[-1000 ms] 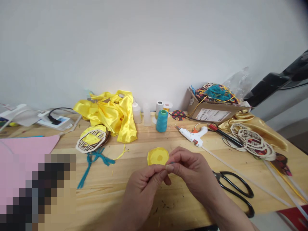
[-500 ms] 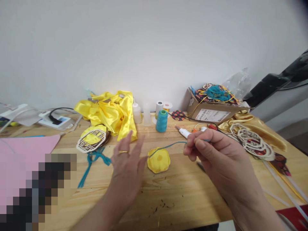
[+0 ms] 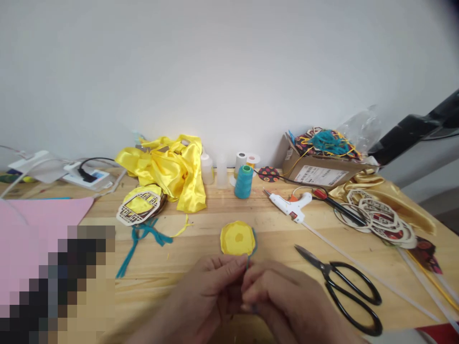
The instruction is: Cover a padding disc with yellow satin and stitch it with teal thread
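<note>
A small round yellow satin pad [image 3: 237, 238] lies on the wooden table [image 3: 201, 215], with a thin teal thread [image 3: 253, 243] curving along its right edge down to my hands. My left hand [image 3: 206, 291] and my right hand [image 3: 279, 298] meet just in front of the pad, fingertips pinched together on the thread. Any needle between the fingers is too small to make out.
Black scissors [image 3: 344, 286] lie open to the right, a white glue gun [image 3: 289, 205] behind them. A teal thread spool [image 3: 244, 181], yellow satin cloth [image 3: 168, 169], a cardboard box [image 3: 319, 165], laser-cut wooden ornaments [image 3: 380, 217] and pink paper [image 3: 39, 220] stand around.
My right hand, which had drawn the teal thread up and to the right, has come back down to the pad. My left hand has closed from spread open and joined it.
</note>
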A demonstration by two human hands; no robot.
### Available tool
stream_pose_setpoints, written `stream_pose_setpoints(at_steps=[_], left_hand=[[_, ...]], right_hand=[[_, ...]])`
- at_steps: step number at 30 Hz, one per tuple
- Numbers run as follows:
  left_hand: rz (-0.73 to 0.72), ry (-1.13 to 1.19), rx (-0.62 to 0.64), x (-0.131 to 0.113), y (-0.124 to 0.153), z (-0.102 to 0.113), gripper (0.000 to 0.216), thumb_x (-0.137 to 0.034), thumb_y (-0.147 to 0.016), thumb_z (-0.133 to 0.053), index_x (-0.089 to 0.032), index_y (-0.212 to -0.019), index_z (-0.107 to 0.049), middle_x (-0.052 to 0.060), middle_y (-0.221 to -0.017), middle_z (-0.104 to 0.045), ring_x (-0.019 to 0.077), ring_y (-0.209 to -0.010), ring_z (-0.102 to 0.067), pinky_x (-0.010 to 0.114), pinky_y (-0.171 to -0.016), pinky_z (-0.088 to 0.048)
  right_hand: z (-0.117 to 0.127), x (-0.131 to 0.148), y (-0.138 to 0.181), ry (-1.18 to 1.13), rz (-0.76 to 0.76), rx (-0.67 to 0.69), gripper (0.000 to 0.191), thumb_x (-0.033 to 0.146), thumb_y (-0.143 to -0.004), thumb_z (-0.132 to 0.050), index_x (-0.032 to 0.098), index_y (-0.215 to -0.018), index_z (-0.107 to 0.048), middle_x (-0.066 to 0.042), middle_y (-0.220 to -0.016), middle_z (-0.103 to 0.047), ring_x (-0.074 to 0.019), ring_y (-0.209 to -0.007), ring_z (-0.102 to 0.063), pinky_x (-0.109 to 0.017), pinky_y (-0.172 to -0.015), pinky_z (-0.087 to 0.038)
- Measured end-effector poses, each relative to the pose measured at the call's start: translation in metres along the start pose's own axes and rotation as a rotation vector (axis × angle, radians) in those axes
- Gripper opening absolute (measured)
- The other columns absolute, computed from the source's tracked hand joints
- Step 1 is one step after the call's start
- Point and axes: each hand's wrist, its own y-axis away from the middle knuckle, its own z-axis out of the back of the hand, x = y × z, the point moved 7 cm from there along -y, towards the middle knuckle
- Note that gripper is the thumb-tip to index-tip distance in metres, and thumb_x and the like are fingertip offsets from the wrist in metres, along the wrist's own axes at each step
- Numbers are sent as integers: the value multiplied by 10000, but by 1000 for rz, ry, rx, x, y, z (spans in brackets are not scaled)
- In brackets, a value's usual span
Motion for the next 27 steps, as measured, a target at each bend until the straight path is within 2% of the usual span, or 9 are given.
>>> stream_pose_setpoints(at_steps=[3,6,8,13,15,17,21,24,27], left_hand=[[-9,-88,-80,-4,-3,6,166,-232,-789,-647,-107,-699,-709,35,-609,-655,94,-511,-555,188,-508,-412],[-6,-119,-132,-9,-3,9,165,-210,-805,-628,-92,-708,-691,85,-705,-698,113,-583,-604,194,-551,-436],[-15,-100,-131,-11,-4,9,171,-208,-816,-614,-102,-696,-672,84,-701,-698,129,-621,-629,211,-594,-457],[-54,-49,-179,-19,-9,14,176,-217,-804,-632,-135,-649,-627,19,-627,-638,163,-627,-646,310,-650,-516],[-72,-49,-201,-23,-11,17,135,-197,-786,-651,-133,-669,-633,8,-633,-628,145,-590,-632,296,-609,-522],[-90,-47,-226,-26,-14,19,75,-179,-764,-672,-131,-711,-650,4,-647,-629,128,-563,-619,268,-571,-518],[-108,-38,-261,-28,-16,23,84,-193,-714,-721,-127,-733,-673,-2,-648,-625,97,-529,-588,227,-531,-499],[-123,-39,-266,-29,-18,24,96,-195,-691,-739,-126,-724,-681,-12,-621,-604,72,-493,-540,204,-497,-478],[-134,-41,-265,-29,-20,24,95,-189,-684,-741,-122,-723,-684,-16,-598,-589,66,-481,-516,195,-479,-468]], right_hand=[[-17,-9,12,33,24,72,203,68,-826,-453,215,-729,-552,32,-734,-658,-65,-642,-619,-116,-563,-474],[-28,-18,23,107,92,25,259,130,-876,-406,221,-699,-573,36,-693,-649,-60,-577,-598,-117,-485,-437],[-38,-26,28,151,76,53,270,137,-866,-421,220,-666,-581,37,-658,-640,-66,-553,-587,-126,-463,-423],[-58,-45,38,73,-82,244,189,101,-795,-505,216,-668,-585,56,-663,-655,-66,-550,-604,-115,-451,-419],[-62,-46,39,80,-113,309,195,79,-770,-531,204,-627,-576,67,-616,-634,-52,-500,-581,-107,-412,-378],[-66,-47,39,138,-161,429,188,54,-732,-573,197,-613,-596,65,-629,-635,-55,-513,-576,-116,-415,-358],[-70,-44,39,188,-222,694,122,114,-762,-602,211,-756,-677,43,-755,-658,-68,-625,-572,-127,-483,-355],[-72,-46,41,179,-209,758,137,192,-836,-556,226,-853,-687,40,-806,-648,-67,-659,-550,-129,-506,-342],[-80,-53,46,184,-186,762,115,221,-840,-567,240,-838,-681,56,-769,-632,-67,-635,-530,-140,-507,-336]])
